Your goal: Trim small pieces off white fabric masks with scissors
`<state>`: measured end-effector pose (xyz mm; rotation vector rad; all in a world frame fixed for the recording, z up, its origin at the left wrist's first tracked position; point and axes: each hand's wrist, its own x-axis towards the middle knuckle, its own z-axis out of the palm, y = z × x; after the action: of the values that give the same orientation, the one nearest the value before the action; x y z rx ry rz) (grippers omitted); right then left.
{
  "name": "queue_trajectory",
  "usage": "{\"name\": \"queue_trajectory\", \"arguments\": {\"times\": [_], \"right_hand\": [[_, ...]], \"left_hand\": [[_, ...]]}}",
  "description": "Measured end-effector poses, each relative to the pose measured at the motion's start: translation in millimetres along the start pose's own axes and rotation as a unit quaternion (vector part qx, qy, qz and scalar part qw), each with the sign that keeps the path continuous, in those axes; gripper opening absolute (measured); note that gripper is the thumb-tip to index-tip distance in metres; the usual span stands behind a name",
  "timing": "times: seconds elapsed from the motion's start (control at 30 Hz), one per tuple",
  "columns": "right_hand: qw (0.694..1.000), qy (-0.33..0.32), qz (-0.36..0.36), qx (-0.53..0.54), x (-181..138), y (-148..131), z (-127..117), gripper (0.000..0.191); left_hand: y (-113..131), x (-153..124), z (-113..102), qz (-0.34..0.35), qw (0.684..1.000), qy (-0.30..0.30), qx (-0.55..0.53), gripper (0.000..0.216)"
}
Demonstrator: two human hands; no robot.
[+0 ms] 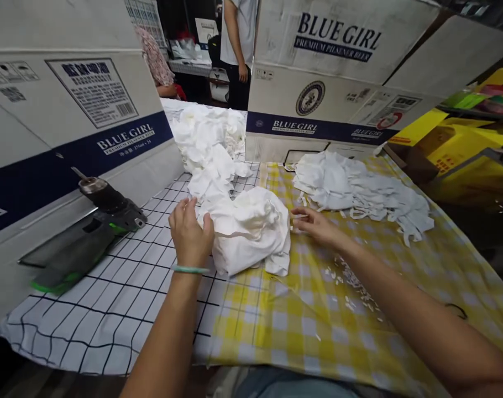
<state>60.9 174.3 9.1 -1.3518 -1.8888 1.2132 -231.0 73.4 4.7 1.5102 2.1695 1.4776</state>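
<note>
A bunched white cloth lies in front of me on the table, its folds heaped at the top. My left hand is at its left side, fingers spread and thumb raised, with a pale green bangle on the wrist. Close by the cloth's right edge is my right hand, palm turned inward and fingers apart. A tiny white bit shows by its fingertips; whether they touch it I cannot tell. Behind the bunched cloth, a heap of white cloth pieces stretches back. Flat white pieces with narrow strips are piled at the right.
Large beer cartons stand left and back right. A cordless tool with green trim leans at the left carton. Small white scraps dot the yellow checked tablecloth. Two people are in the background; yellow bags lie right.
</note>
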Motion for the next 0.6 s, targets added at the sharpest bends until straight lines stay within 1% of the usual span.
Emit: {"name": "queue_trajectory", "arguments": {"times": [0.03,0.07,0.1,0.13,0.17,0.2,0.23,0.27,0.33,0.4,0.47,0.53,0.6], "right_hand": [[1.000,0.003,-0.002,-0.012,-3,3,-5,0.032],[1.000,0.008,-0.007,-0.025,-5,5,-7,0.029],[0.999,0.014,-0.015,-0.038,-6,6,-5,0.026],[0.998,0.019,-0.027,-0.051,-5,5,-1,0.023],[0.997,0.024,-0.043,-0.064,-2,4,5,0.020],[0.995,0.027,-0.061,-0.077,2,2,12,0.018],[0.992,0.029,-0.080,-0.091,6,0,18,0.016],[0.989,0.032,-0.098,-0.106,12,-1,22,0.016],[0.982,0.042,-0.126,-0.136,20,0,24,0.018],[0.975,0.051,-0.145,-0.161,24,4,17,0.018],[0.969,0.042,-0.165,-0.180,19,9,7,0.020],[0.961,0.011,-0.199,-0.190,8,14,2,0.026],[0.951,-0.026,-0.240,-0.195,-7,16,8,0.031]], "left_hand": [[13,-17,4,0.058,0.998,0.002,0.017,0.037],[28,-37,10,0.139,0.990,-0.020,0.028,0.033],[43,-58,20,0.237,0.966,-0.103,0.025,0.030],[57,-78,31,0.301,0.936,-0.182,0.017,0.026],[68,-96,42,0.344,0.910,-0.232,0.013,0.022],[75,-110,52,0.370,0.888,-0.272,0.015,0.020],[78,-119,60,0.382,0.874,-0.298,0.023,0.019],[76,-122,65,0.382,0.869,-0.313,0.036,0.020],[62,-116,63,0.355,0.875,-0.320,0.075,0.021],[42,-100,49,0.310,0.893,-0.306,0.117,0.022],[25,-85,31,0.273,0.904,-0.293,0.148,0.023],[15,-78,19,0.254,0.909,-0.288,0.162,0.024],[14,-79,14,0.242,0.914,-0.280,0.167,0.025]]}}
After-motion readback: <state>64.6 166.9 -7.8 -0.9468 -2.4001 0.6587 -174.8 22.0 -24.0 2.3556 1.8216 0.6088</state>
